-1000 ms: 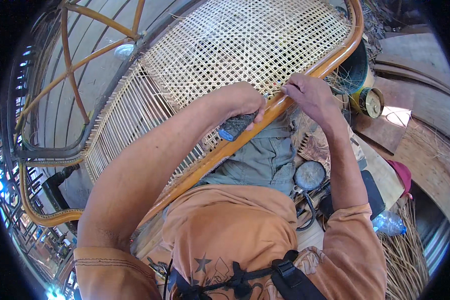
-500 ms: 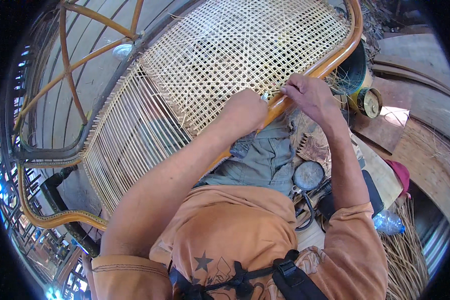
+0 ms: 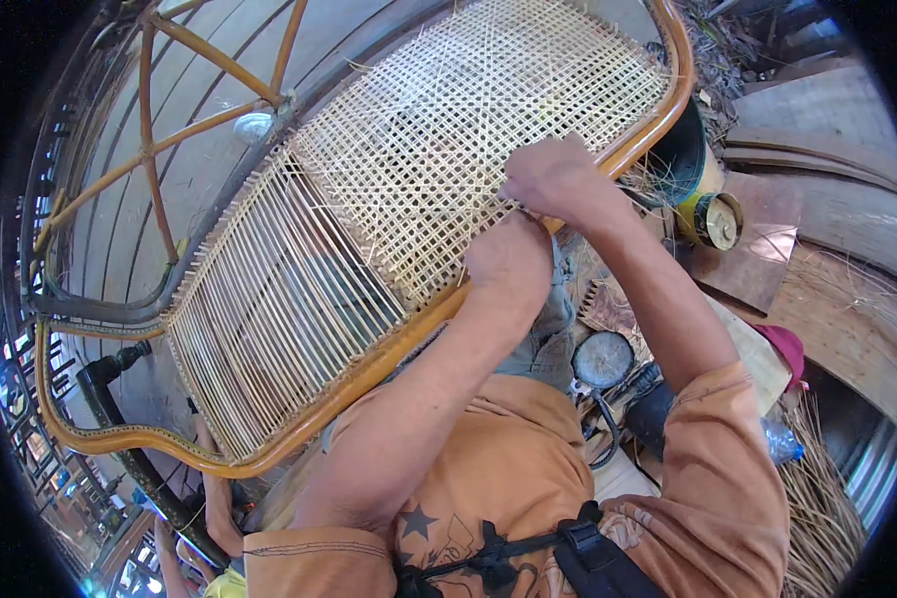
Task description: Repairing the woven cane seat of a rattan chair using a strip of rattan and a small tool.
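Cane weave (image 3: pixel 448 140): set in a curved wooden frame (image 3: pixel 354 384), which runs diagonally in front of the person, lower left to upper right. Upper right part is a close lattice; lower left part shows parallel strands (image 3: pixel 269 309) with open gaps. Loose strand ends stick out along the far edge.

Left hand (image 3: pixel 508 257): curled, back of hand up, at the near rail beside the lattice edge. Fingertips hidden; cannot tell whether it holds anything.

Right hand (image 3: pixel 558 179): narrow, fingers bent, just beyond the left, over the lattice margin and near rail. Cannot tell whether a strand is pinched.

Near the rail: grey trousers (image 3: pixel 551 334), orange shirt (image 3: pixel 508 439), black strap (image 3: pixel 593 553). To the right: grey disc (image 3: pixel 603 359), yellow can (image 3: pixel 718 220), red cloth (image 3: pixel 784 351), clear bottle (image 3: pixel 779 442) partly behind the sleeve, cane bundle (image 3: pixel 817 508), boards (image 3: pixel 822 174).

To the left: black pipe (image 3: pixel 154 478) under the frame; a pole rack (image 3: pixel 148 149) farther up; another person's limb (image 3: pixel 221 503) at lower left, blurred
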Demonstrator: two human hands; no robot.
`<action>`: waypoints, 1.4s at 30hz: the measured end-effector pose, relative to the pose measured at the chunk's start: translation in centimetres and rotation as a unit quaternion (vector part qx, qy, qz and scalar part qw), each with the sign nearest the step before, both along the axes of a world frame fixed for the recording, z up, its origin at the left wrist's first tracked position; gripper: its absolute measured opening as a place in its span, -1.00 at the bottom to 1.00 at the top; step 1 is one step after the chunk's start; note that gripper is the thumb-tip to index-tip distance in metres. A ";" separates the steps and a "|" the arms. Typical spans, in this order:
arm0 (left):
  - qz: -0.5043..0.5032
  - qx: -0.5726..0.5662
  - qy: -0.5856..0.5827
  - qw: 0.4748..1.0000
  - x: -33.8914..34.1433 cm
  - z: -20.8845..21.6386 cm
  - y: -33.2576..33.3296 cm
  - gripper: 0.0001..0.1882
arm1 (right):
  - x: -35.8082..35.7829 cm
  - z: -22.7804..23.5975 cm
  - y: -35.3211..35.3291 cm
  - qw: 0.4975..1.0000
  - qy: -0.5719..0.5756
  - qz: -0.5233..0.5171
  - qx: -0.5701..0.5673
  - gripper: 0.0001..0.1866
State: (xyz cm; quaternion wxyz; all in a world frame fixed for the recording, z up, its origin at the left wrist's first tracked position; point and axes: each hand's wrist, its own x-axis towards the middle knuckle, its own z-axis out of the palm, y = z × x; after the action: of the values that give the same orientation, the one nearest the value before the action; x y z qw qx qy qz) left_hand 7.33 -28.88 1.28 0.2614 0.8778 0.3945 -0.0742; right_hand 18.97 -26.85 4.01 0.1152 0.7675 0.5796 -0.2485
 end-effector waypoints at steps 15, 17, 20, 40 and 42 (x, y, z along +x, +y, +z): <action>-0.108 -0.162 0.025 0.981 -11.2 2.9 2.6 -0.77 | 4.2 -3.4 -1.9 0.962 0.267 0.054 0.031 -0.78; -0.026 -0.280 -0.065 0.957 -12.3 2.3 2.5 -0.73 | 2.6 -1.9 -1.7 0.981 0.192 0.043 0.003 -0.75; 0.010 -0.368 -0.021 0.930 -12.7 2.9 2.3 -0.71 | 1.3 -4.5 -1.6 0.995 0.068 0.072 0.016 -0.74; 0.057 -0.420 -0.070 0.903 -15.0 1.2 2.2 -0.75 | 4.2 -4.2 -3.5 0.950 0.290 -0.024 0.109 -0.67; 0.060 -0.423 -0.065 0.902 -14.9 1.3 2.2 -0.75 | 3.7 -4.0 -3.3 0.946 0.308 -0.055 0.089 -0.66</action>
State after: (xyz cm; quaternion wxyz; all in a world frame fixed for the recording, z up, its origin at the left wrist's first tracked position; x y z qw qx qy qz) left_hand -7.60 -26.71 2.60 0.6375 0.6621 0.3597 -0.1608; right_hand 22.65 -30.16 -0.03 -0.1513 0.6912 0.5635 -0.4264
